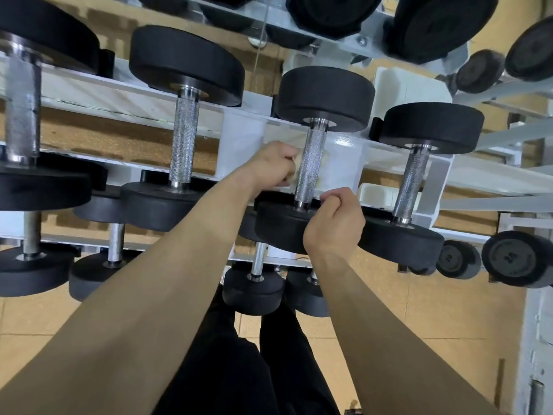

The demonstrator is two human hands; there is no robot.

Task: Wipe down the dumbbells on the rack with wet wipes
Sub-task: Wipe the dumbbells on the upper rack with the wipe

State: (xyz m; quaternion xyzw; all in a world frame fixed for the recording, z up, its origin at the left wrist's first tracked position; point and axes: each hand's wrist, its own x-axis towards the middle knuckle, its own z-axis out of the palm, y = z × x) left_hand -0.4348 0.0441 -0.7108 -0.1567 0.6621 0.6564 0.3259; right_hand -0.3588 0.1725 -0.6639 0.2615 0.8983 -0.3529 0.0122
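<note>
A black dumbbell with a knurled steel handle (309,169) lies on the white rack (245,136), third from the left on the middle tier. A pale wet wipe (324,167) passes behind the handle and shows on both sides of it. My left hand (269,166) is curled just left of the handle and grips the wipe's left end. My right hand (335,223) is fisted over the near head (281,226), its fingertips at the wipe's lower right end by the base of the handle. How it holds that end is mostly hidden.
Neighbouring dumbbells lie close on both sides, one at left (184,136) and one at right (414,181). Smaller dumbbells (254,290) fill the lower tier, larger ones (332,13) the upper. My legs in black trousers (239,369) stand on a tan tiled floor.
</note>
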